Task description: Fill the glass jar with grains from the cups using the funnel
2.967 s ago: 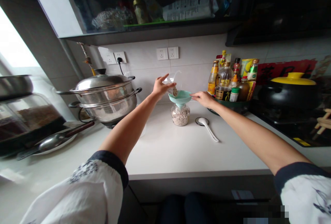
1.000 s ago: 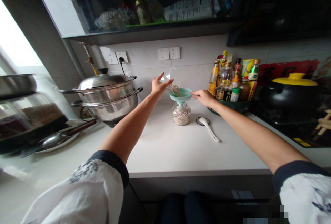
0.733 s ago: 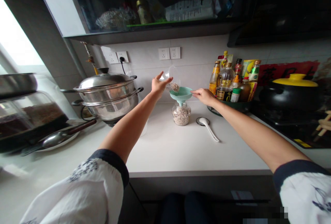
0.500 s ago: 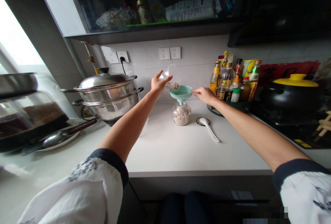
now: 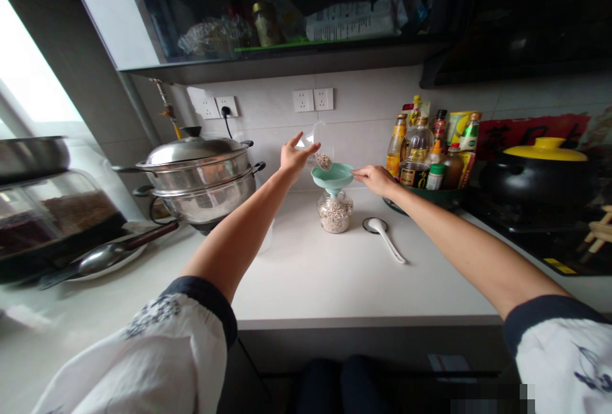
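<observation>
Left hand point(image 5: 295, 157): fingers half-spread, clear tilted bowl point(image 5: 327, 140) gripped, speckled flakes point(image 5: 324, 161) inside
Funnel point(image 5: 333, 178): mint, ribbed, mid-frame
Jar point(image 5: 335, 213): clear, round-bellied, mid-frame too, topped by the funnel
Right hand point(image 5: 375, 180): funnel rim pinched by fingertips
Black label point(image 5: 412, 177): "0" can be read, right of centre

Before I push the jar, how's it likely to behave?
The jar looks like glass, so it's probably fragile and slick. Grain filling much of it likely adds weight. The wide funnel on top could tip first.
</observation>
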`<state>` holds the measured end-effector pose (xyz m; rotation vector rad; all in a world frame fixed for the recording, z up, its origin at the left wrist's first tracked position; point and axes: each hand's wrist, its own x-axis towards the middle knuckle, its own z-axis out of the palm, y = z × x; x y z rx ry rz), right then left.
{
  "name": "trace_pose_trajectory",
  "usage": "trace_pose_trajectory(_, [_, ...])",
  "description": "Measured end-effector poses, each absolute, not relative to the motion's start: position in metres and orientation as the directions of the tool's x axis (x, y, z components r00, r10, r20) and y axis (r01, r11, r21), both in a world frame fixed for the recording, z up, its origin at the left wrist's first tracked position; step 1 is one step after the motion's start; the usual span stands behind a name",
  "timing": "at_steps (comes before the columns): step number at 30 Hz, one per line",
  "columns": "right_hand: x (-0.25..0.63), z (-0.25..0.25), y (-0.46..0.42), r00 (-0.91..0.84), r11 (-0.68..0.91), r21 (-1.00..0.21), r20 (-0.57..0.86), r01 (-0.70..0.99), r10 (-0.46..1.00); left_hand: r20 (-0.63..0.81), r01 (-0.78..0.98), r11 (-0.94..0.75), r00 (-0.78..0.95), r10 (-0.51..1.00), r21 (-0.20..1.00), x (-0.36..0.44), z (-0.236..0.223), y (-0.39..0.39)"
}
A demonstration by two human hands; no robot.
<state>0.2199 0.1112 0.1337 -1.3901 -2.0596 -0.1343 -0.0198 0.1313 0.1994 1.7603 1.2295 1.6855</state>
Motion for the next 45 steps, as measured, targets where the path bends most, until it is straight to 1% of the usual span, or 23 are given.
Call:
trace_pose_trajectory(11, [0.2197, 0.1358, 0.111, -0.203, 0.409, -0.297, 0.538, 0.863, 0.818, 0.638, 0.412, -0.572, -0.032, 0.769, 0.709, -0.0139, 0.1944, 0.1374])
trace_pose_trajectory(23, [0.2204, 0.1338, 0.1107, -0.195, 0.407, -0.309, 0.538, 0.86, 0.82, 0.617, 0.429, -0.561, 0.012, 0.787, 0.708, -0.0148, 0.1921, 0.1352])
trace_pose_trajectory(34, [0.2194, 0.1317, 0.1118, -0.203, 0.406, -0.304, 0.526, 0.862, 0.826, 0.598, 0.433, -0.537, -0.004, 0.802, 0.724, -0.0136, 0.1923, 0.1339])
trace_pose_trajectory(45, [0.2185, 0.1313, 0.1117, -0.185, 0.392, -0.307, 0.533, 0.867, 0.826, 0.621, 0.453, -0.556, 0.008, 0.784, 0.697, -0.0136, 0.1906, 0.1343])
